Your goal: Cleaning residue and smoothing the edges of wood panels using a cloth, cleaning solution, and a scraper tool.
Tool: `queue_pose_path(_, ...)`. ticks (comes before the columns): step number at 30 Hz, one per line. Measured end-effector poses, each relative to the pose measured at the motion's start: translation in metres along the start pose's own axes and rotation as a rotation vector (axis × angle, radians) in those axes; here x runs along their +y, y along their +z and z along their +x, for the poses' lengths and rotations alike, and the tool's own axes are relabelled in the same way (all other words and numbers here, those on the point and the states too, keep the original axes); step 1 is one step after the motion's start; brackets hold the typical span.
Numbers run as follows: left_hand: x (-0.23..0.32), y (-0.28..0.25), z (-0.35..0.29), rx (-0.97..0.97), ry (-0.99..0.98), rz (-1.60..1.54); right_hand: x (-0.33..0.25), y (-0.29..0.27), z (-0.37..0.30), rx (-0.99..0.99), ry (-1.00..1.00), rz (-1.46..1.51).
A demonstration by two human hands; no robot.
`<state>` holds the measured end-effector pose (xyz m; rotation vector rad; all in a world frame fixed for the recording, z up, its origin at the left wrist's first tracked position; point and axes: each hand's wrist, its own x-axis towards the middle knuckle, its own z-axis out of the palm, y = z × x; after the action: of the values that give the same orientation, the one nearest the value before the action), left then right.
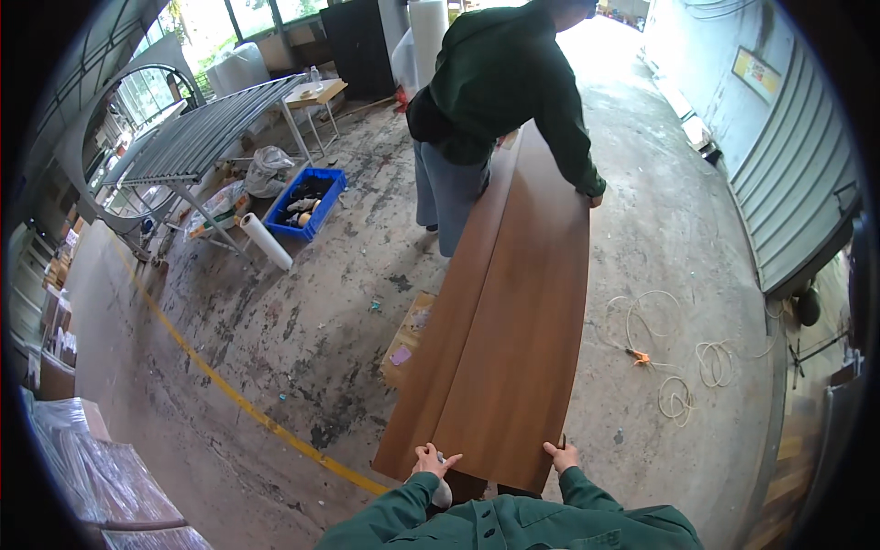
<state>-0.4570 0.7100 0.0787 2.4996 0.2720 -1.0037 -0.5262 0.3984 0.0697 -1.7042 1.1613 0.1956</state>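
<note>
A long brown wooden panel (518,367) stretches away from me, with a second brown panel (431,385) along its left side, a dark line between them. My left hand (433,462) is at the near end of the panels, with a small pale thing between its fingers that I cannot make out. At the near right corner my right hand (564,456) grips the long panel's edge, its thumb on top and the other fingers mostly hidden. Farther off, a person in a dark green top (500,78) leans over the panels, a hand (596,199) on the right edge.
A blue crate (308,203) of mixed items and a white roll (266,242) lie left, near a grey slatted metal rack (206,133). Cardboard (410,341) lies beside the panels. Pale cord (674,399) and an orange tool (639,357) are on the right floor. Wrapped boxes (101,477) stand near left.
</note>
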Motion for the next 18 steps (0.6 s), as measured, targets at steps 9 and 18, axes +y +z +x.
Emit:
queue_pose_path(9, 0.02, -0.004, -0.01, -0.266, 0.486, -0.115, -0.144, -0.01, -0.124, 0.04, -0.364, -0.198)
queue_pose_path(18, -0.005, -0.059, -0.068, -0.035, 0.497, -0.237, -0.211, 0.087, -0.169, -0.36, -0.694, -0.034)
